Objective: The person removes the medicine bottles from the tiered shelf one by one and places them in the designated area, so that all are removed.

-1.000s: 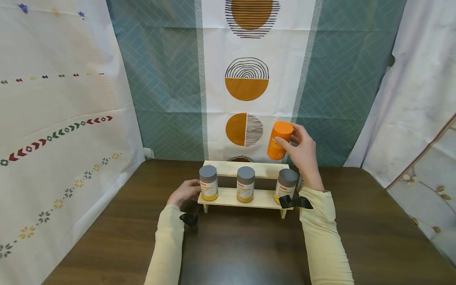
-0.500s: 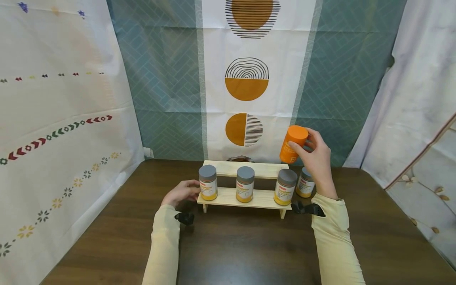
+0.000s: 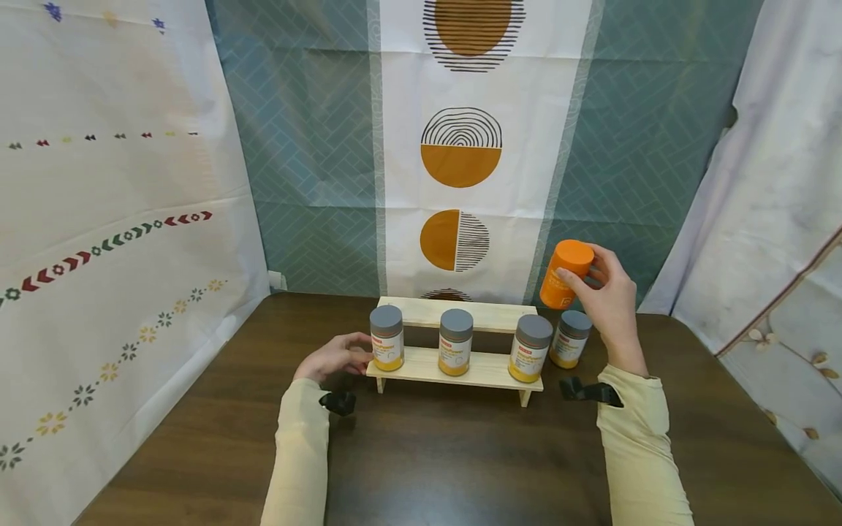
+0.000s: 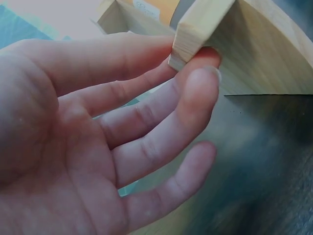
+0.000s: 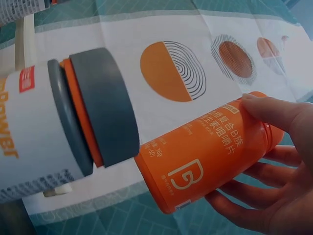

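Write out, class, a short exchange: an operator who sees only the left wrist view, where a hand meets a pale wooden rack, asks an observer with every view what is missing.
Operator: In my left wrist view, the left hand grips the end of a pale, two-step wooden rack. What does the right hand hold?

Observer: An orange, plastic-looking cylindrical bottle.

Operator: What stands on the rack?

Observer: Three white-and-yellow, plastic-looking cylindrical jars with grey lids, in a row on the lower step.
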Demonstrator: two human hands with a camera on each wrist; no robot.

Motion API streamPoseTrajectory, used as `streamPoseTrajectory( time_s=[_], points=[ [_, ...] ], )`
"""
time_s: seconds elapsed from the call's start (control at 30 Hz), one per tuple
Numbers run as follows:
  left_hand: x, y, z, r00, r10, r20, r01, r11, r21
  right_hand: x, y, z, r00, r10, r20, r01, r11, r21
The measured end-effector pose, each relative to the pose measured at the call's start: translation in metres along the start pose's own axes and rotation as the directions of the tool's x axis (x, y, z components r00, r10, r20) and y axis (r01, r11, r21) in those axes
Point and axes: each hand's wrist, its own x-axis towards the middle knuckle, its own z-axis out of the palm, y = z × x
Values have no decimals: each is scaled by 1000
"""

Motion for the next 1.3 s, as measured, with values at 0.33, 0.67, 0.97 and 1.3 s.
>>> streamPoseTrajectory(
  time_s=[0.33, 0.67, 0.97, 1.3],
  points=[
    [-1, 0, -1, 1000, -1, -6, 1, 1000, 19, -7, 16, -8, 994, 103, -41, -103, 995, 0],
    [0, 1, 1, 1000, 11, 0, -11, 1000, 27, -13, 28, -17, 986, 153, -57, -151, 988, 42],
    [-1, 2, 2, 1000, 9, -14, -9, 999, 41, -11, 35, -31, 987, 131, -96, -129, 991, 28],
    [1, 0, 0, 1000, 6, -16, -5, 999, 40, -10, 45, -46, 967, 220, -128, -215, 975, 49]
  ],
)
